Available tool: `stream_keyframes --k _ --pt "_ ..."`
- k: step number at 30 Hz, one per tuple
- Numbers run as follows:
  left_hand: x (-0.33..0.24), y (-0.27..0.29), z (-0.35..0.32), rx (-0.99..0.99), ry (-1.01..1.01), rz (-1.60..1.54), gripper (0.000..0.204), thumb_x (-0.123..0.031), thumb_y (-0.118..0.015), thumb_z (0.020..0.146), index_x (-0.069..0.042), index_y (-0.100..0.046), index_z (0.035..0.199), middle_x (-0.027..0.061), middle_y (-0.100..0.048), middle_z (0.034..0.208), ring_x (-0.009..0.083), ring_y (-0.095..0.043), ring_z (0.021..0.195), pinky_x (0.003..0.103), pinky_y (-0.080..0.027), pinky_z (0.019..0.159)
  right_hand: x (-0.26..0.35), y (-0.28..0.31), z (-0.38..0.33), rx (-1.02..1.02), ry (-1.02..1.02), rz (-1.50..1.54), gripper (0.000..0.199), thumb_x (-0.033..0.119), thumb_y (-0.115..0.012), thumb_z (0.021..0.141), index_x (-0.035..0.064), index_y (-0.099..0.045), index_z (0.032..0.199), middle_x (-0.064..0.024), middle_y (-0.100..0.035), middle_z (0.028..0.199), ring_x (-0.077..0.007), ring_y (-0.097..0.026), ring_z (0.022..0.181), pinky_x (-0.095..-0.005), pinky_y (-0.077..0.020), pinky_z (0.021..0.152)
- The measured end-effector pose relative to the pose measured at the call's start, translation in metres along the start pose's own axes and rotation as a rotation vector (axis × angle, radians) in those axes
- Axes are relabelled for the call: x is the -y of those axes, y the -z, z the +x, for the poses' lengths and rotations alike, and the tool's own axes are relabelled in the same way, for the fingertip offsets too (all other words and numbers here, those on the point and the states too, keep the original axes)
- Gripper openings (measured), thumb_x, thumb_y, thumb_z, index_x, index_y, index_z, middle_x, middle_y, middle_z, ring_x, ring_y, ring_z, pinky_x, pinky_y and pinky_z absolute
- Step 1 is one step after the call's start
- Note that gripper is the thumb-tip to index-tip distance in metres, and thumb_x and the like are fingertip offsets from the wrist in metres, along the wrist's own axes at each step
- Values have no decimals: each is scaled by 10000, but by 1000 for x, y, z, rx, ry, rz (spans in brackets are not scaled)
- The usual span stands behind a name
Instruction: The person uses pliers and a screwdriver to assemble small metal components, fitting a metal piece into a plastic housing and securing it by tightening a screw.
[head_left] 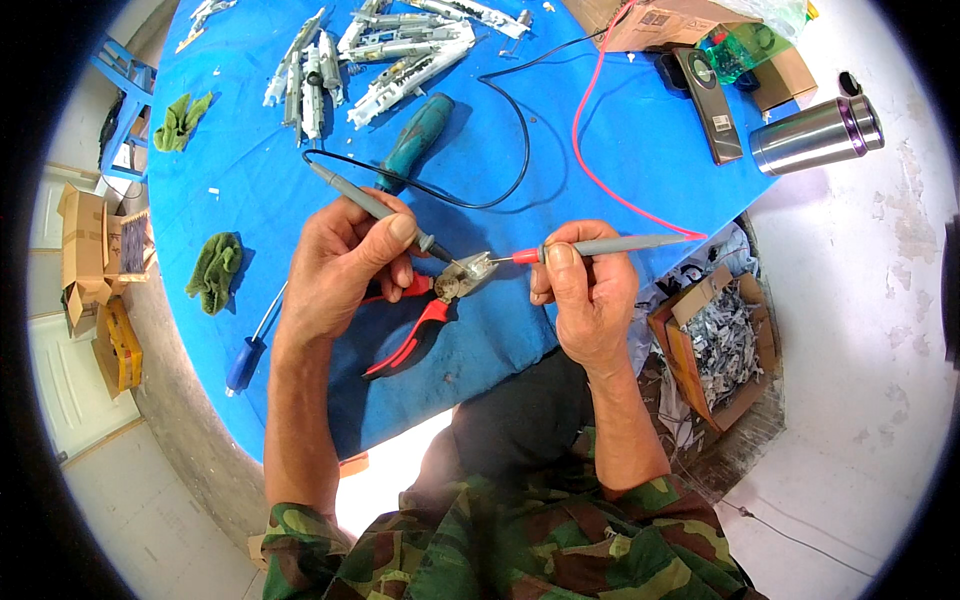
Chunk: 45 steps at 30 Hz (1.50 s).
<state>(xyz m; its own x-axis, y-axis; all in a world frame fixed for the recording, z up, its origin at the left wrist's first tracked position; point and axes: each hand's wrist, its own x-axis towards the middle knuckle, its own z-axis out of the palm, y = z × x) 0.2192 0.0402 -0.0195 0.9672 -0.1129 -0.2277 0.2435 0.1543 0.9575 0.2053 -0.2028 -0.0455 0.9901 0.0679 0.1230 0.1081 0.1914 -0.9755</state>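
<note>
- Head view: left hand (345, 250) grasping grey probe (350, 187), thumb on top, tip pointing down-right.
- Black lead (527, 150) runs from that probe, loops over the blue cloth (560, 110).
- Right hand (592, 290) grasping red-and-grey probe (625, 244) in a pinch, red end pointing left; red lead (576, 130) off its grey end.
- Both tips at the nose of the pliers (455, 287), between the hands; probably touching something there, too small to tell.
- Pliers lie on the cloth, red-and-black handles toward lower left, partly under left hand.
- Teal-handled tool (418, 135) just beyond left hand.
- Blue-handled screwdriver (245, 365) left of left forearm; green rag (214, 273) near it, second green rag (181, 122) farther up.
- Grey-white plastic parts (410, 60) heaped at far side.
- Steel tumbler (815, 137) and dark flat device (708, 108) at right.
- Carton of scraps (720, 345) below table edge, right.
</note>
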Motion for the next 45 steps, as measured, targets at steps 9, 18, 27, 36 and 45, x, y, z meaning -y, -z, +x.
stream_keyframes --k 9,18,27,36,45 --pt "0 -2 0 -2 -16 -4 298 -274 -729 948 0 -628 1010 55 -639 773 97 -621 589 224 -497 478 -1 1 0 1 3 17 145 122 -566 1021 -14 -536 1062 -48 -595 743 -72 -544 638 -230 -453 565" --pt "0 -1 1 3 -14 1 300 -278 -731 946 -3 -628 1007 50 -640 759 92 -616 582 219 -492 474 1 -1 0 -8 -5 16 133 114 -565 1016 -15 -542 1039 -55 -597 749 -87 -548 632 -245 -467 564" --pt "0 -1 1 3 -5 -11 309 -281 -736 943 -1 -628 1014 60 -651 788 92 -621 585 218 -499 473 3 -2 1 -7 -14 -7 134 115 -552 1018 -17 -536 1034 -54 -579 736 -87 -530 619 -249 -465 553" --pt "1 -1 1 -8 0 1 307 -275 -729 949 6 -625 1016 61 -652 786 94 -619 581 217 -494 468 2 -2 1 -11 -18 -38 127 110 -541 1021 -16 -528 1039 -59 -572 729 -90 -512 600 -254 -462 544" --pt "0 -1 1 -2 14 -7 315 -283 -730 948 7 -629 1018 79 -666 791 94 -616 576 215 -484 461 0 0 0 -10 -16 0 137 121 -565 1018 -7 -541 1060 -46 -603 744 -69 -549 635 -226 -461 566"
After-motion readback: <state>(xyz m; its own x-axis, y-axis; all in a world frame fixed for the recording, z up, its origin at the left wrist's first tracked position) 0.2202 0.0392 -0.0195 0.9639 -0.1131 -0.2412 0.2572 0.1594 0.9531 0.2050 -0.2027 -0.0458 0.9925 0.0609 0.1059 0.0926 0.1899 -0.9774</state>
